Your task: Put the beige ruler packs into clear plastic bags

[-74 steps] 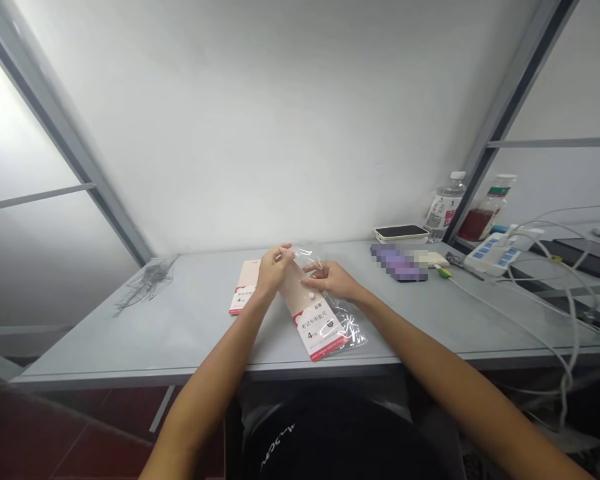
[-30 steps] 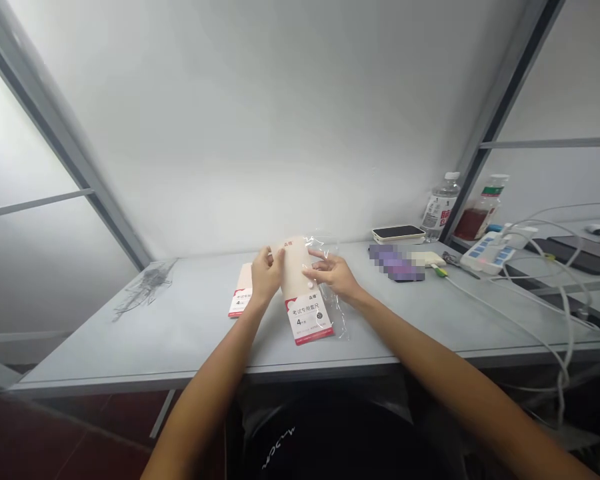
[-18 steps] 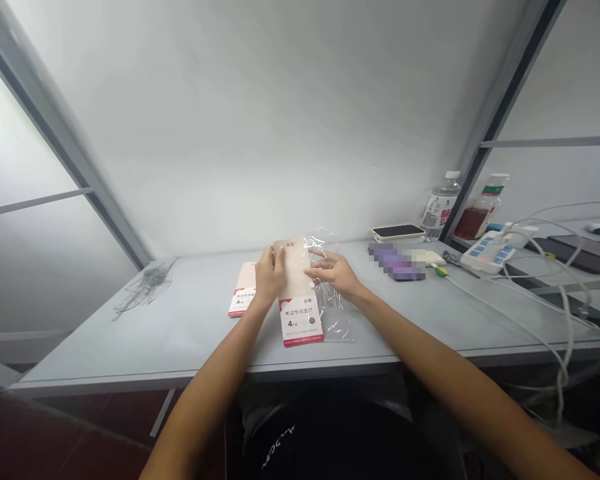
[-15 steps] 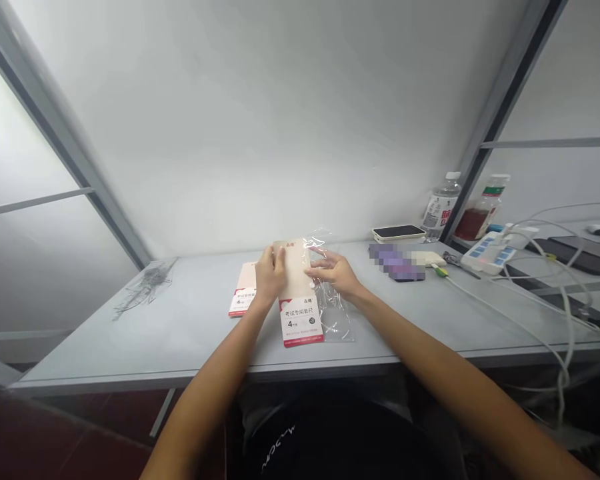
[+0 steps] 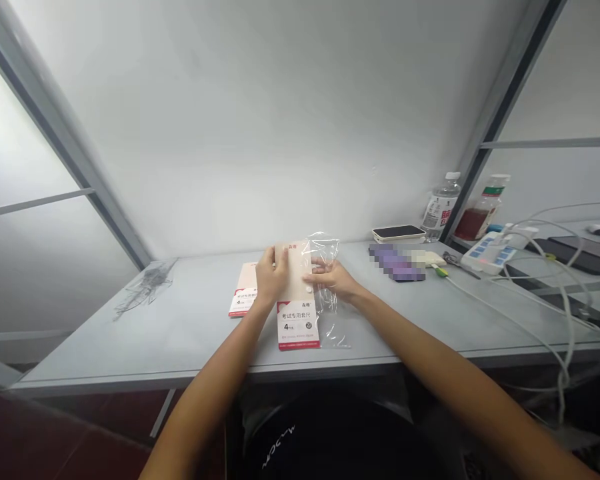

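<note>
A ruler set pack (image 5: pixel 295 275) stands tilted up between my hands, cream above and with a white and red Chinese-printed label at its lower end. My left hand (image 5: pixel 273 277) is closed around its left edge, thumb on the front. A clear plastic bag (image 5: pixel 333 323) hangs along the pack's right side. My right hand (image 5: pixel 337 279) pinches the bag by the pack's right edge, its thumb near a small white button; the fingers are partly seen through the film. A second, similar pack (image 5: pixel 241 301) lies on the desk, partly covered by my left hand and forearm.
On the grey desk (image 5: pixel 190 327), a tangle of dark thin strands (image 5: pixel 147 287) lies left. To the right are a phone (image 5: pixel 399 233), a blurred purple item (image 5: pixel 397 262), a water bottle (image 5: pixel 441 208), a white power strip (image 5: pixel 493 252) and trailing cables. A pale wall stands behind.
The pack's lower end has swung slightly left and down. My right hand's fingers, spread before, have drawn together at the bag, which has shifted and crumpled.
</note>
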### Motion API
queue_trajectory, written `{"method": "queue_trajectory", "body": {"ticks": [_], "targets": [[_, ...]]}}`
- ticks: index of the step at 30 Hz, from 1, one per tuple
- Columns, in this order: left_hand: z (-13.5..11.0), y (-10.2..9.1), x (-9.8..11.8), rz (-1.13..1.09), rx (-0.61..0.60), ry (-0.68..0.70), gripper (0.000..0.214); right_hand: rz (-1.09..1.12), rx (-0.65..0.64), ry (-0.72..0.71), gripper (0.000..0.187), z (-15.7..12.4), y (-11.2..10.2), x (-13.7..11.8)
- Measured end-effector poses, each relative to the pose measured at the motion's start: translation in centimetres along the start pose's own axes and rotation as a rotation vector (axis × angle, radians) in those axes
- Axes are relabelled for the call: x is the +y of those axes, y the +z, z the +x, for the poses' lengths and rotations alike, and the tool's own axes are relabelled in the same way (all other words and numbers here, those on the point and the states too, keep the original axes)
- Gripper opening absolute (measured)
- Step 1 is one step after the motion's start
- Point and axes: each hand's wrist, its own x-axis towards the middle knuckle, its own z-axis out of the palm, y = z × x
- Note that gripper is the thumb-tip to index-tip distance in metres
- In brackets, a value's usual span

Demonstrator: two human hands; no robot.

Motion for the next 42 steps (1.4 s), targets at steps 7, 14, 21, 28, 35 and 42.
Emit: {"method": "queue_trajectory", "body": {"ticks": [7,14,21,28,35,42], "targets": [[0.0,0.1,-0.1,-0.474,-0.315,-0.341,0.045,0.019,0.055,-0.072,0.036,0.1,-0.3,0.0],[-0.1,0.1,-0.1,-0.395,-0.261,-0.450,0.042,-0.009,0.122,-0.077,0.036,0.0,-0.2,-0.4],[0.1,0.4,-0.2,-0.441,-0.203,-0.492,0.040,-0.024,0.127,-0.026,0.034,0.1,0.0,-0.1],[0.0,0.1,0.5,-0.538,-0.345,-0.528,0.036,0.036,0.274,-0.074,0.033,0.3,-0.5,-0.1],[0.4,-0.3,-0.5,-0.421,-0.405,-0.523,0.030,0.054,0.208,-0.004,0.035,0.0,-0.6,-0.8],[-0.2,0.1,0.0,-0.366,-0.248,-0.443,0.032,-0.019,0.238,-0.061,0.032,0.1,-0.6,-0.3]]}}
